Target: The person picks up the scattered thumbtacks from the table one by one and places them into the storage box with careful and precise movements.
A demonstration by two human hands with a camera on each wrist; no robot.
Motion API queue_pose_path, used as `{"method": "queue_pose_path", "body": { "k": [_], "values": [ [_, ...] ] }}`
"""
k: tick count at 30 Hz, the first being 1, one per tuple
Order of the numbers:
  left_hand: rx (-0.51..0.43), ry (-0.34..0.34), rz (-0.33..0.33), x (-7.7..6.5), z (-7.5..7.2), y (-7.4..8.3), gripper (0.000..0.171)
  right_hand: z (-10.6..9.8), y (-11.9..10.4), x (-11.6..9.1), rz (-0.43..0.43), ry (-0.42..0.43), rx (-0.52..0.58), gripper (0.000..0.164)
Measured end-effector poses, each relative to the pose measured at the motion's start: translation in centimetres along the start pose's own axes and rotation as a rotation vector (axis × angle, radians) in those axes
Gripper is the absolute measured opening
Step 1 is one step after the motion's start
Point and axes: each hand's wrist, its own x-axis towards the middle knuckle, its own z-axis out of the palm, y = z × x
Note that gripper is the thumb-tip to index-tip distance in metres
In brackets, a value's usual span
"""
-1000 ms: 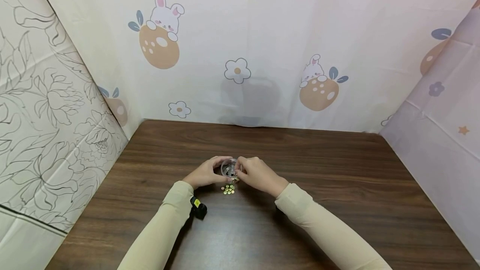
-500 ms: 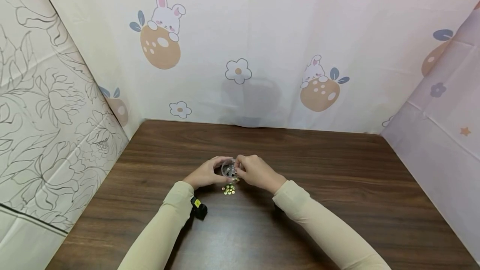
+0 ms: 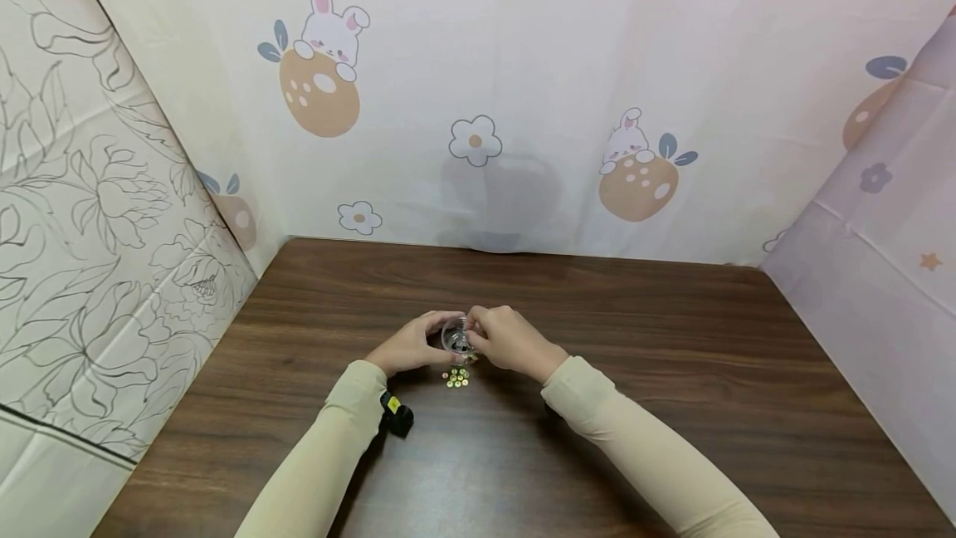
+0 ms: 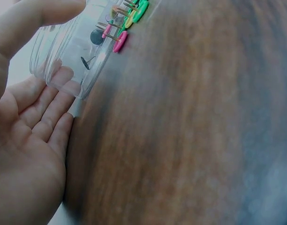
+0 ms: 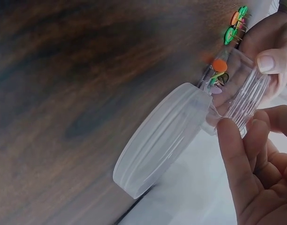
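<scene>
My left hand (image 3: pixel 407 347) holds a clear plastic jar (image 4: pixel 64 47) with a threaded mouth, thumb on one side and fingers on the other. Dark-headed thumbtacks (image 4: pixel 96 37) lie inside the jar. My right hand (image 3: pixel 515 345) is at the jar's mouth; in the right wrist view its bent fingers overlap the threaded rim. I cannot tell whether these fingers pinch a thumbtack. Several colourful thumbtacks (image 3: pixel 457 378), green, yellow and pink, lie on the table just in front of the jar, pins upward. Beside the jar, a translucent round lid (image 5: pixel 167 136) shows in the right wrist view.
Under everything is a dark wood-grain table (image 3: pixel 672 339). A printed white curtain (image 3: pixel 523 65) closes off its far edge, and more cloth hangs at both sides. A black wrist camera (image 3: pixel 397 415) with a yellow label sits at the left wrist.
My right hand has shifted slightly to the left, its fingertips now further over the jar's mouth. The left hand, jar and thumbtacks on the table stay in place.
</scene>
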Motion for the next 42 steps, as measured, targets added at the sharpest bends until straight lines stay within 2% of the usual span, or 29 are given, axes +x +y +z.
{"method": "queue_pose_path", "body": {
  "k": [10, 16, 18, 20, 23, 25, 27, 31, 35, 38, 42],
  "values": [
    [-0.004, -0.001, 0.002, 0.1, 0.1, -0.1, 0.068, -0.2, 0.0, -0.6, -0.021, 0.025, -0.003, 0.009],
    [-0.008, -0.005, -0.002, 0.1, 0.1, -0.2, 0.069, -0.2, -0.2, -1.4, -0.03, 0.005, 0.015, 0.007],
    [-0.015, -0.014, -0.007, 0.1, 0.1, 0.0, 0.07, -0.2, -0.3, -1.7, -0.028, -0.004, 0.026, 0.006],
    [-0.012, -0.031, 0.0, -0.2, -0.1, 0.9, 0.071, -0.2, -0.4, -1.9, -0.029, -0.015, 0.044, 0.007],
    [-0.004, -0.03, 0.007, -0.3, -0.1, 1.0, 0.073, -0.1, -0.6, -2.2, -0.035, -0.032, 0.064, 0.007],
    [0.01, -0.02, 0.015, -0.3, -0.1, 0.8, 0.074, 0.1, -0.6, -2.4, -0.056, -0.032, 0.054, 0.007],
    [0.013, -0.005, 0.016, 0.0, 0.0, 0.0, 0.073, 0.4, -0.6, -2.6, -0.089, -0.023, 0.025, 0.006],
    [0.008, -0.008, 0.038, 0.1, 0.0, -0.2, 0.072, 0.9, -0.8, -2.8, -0.176, -0.011, -0.027, 0.005],
    [0.002, -0.02, 0.057, 0.2, 0.0, -0.3, 0.071, 1.2, -1.0, -3.1, -0.224, -0.049, -0.023, 0.008],
    [-0.009, -0.036, 0.06, 0.0, -0.1, 0.1, 0.071, 1.4, -1.2, -3.2, -0.225, -0.076, -0.02, 0.01],
    [-0.013, -0.058, 0.066, -0.6, -0.3, 1.7, 0.071, 1.6, -1.3, -3.3, -0.213, -0.085, -0.023, 0.012]
  ]
}}
